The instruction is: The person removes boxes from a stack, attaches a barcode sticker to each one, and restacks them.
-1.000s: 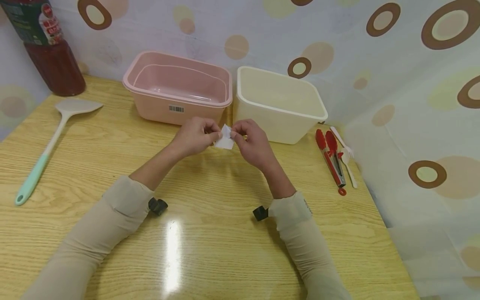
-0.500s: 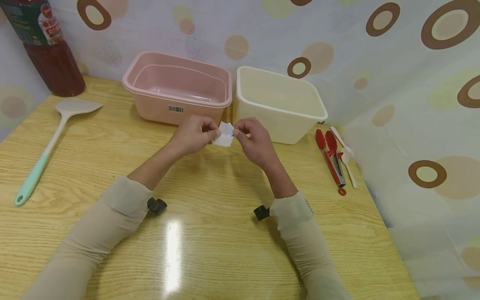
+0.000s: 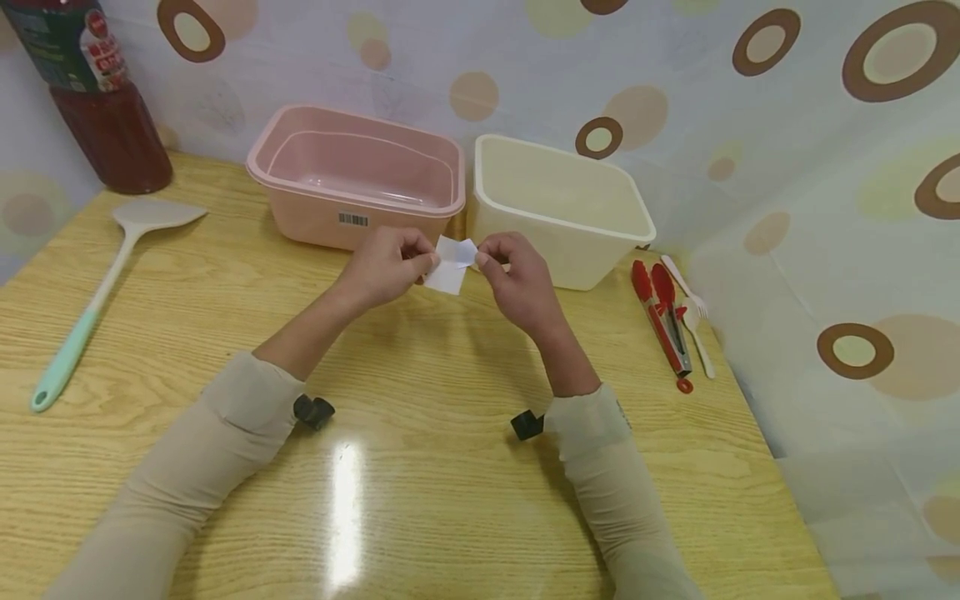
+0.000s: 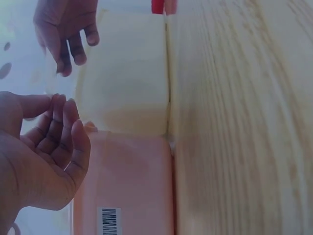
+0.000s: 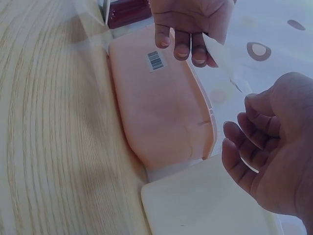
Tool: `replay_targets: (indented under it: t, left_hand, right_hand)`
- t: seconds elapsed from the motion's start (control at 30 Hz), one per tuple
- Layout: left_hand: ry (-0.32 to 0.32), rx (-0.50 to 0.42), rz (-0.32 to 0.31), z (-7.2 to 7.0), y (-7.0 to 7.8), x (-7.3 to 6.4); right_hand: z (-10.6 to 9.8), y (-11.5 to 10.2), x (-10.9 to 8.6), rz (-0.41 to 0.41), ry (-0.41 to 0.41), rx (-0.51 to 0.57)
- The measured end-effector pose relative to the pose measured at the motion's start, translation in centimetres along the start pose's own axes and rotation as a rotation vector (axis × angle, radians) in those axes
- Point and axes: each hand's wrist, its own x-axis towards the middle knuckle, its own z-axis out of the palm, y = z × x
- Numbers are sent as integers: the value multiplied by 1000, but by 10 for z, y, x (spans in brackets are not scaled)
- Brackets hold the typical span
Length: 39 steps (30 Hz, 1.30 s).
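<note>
A small creased piece of white paper (image 3: pixel 447 277) is stretched between both hands, in front of the two bins. My left hand (image 3: pixel 385 268) pinches its left edge between thumb and forefinger. My right hand (image 3: pixel 522 282) pinches the upper right corner the same way. A fold line crosses the paper, and its right flap stands raised. In the right wrist view the paper (image 5: pixel 225 61) appears edge-on between the fingers of the two hands. Just behind the hands stand a pink bin (image 3: pixel 300 207) with a barcode label and a cream bin (image 3: pixel 555 250).
A spatula (image 3: pixel 108 271) with a mint handle lies at the left, before a bottle of dark red liquid (image 3: pixel 112 137). Red tongs (image 3: pixel 660 317), a white fork (image 3: pixel 678 279) and a white spoon (image 3: pixel 697 337) lie near the table's right edge.
The paper has opened out wider between the hands, its folded top part spreading. My right hand has drawn slightly to the right, my left slightly left and up. Bins and utensils stay put.
</note>
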Motion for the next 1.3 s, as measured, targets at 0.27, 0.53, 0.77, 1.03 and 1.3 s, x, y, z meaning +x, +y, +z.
replay_targets:
  t: [0.27, 0.53, 0.77, 1.03, 1.3]
  left_hand:
    - [10, -3, -14, -3, 1, 1]
    - [4, -19, -42, -6, -1, 2]
    - [6, -26, -86, -13, -8, 1]
    - [-254, 106, -52, -5, -13, 2]
    - [-399, 122, -125, -3, -10, -3]
  right_hand:
    - [-3, 4, 2, -11, 23, 16]
    - [-8, 7, 1, 24, 25, 9]
    - [-27, 14, 3, 156, 58, 90]
    - [-44, 17, 7, 201, 93, 132]
    - [-58, 22, 7, 219, 145, 162]
